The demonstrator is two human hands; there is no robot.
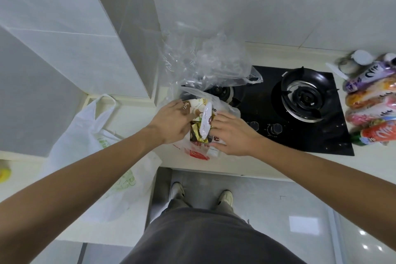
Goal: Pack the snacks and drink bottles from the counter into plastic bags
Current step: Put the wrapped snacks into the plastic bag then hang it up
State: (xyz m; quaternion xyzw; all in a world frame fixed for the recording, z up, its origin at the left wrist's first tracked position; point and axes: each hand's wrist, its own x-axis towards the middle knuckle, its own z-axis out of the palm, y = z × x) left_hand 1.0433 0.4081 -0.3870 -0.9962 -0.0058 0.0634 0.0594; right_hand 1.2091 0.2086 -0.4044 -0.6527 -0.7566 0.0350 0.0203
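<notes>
drink bottles [374,100]: large white stylised lettering is seen on the purple, pink and red labels; no word can be made out.
snack packets [203,122]: small red and dark print is noted on the white wrapper; too blurred to be read.
red-printed bag [198,153]: red markings are seen; illegible.
white bag [102,141]: pale green printed marks are seen; no characters can be read.
hob knobs [273,128]: faint white markings are noted around the dials; unreadable.
</notes>
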